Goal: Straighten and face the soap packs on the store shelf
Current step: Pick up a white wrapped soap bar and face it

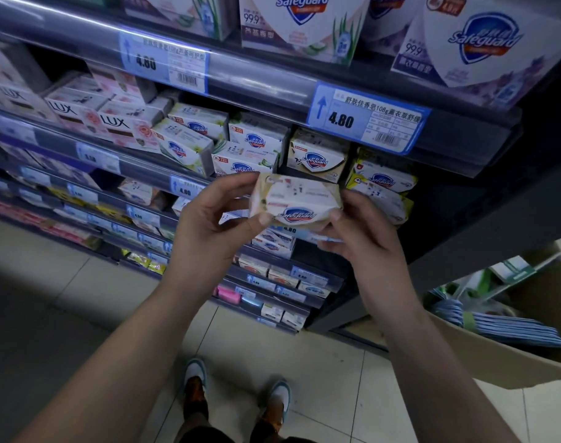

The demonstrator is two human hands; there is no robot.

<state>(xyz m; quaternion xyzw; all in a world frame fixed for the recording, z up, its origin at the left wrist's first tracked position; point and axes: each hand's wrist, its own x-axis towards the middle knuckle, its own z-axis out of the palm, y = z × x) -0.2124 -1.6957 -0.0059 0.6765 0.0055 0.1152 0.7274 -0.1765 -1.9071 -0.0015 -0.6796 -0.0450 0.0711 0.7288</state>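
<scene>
Both hands are up at the shelf, sharing one cream soap pack [296,199] between them. The left hand [208,228] pinches its left end, thumb on the front and fingers curled behind. The right hand [368,241] grips the right end the same way. The pack hangs in the air just in front of the shelf [260,78], logo facing out and slightly tilted. Just behind it a matching pack [317,156] sits in the row, under a blue price tag [365,118]. Pink boxes [112,119] stand further left. A cardboard box [496,356] sits on the floor to the right.
</scene>
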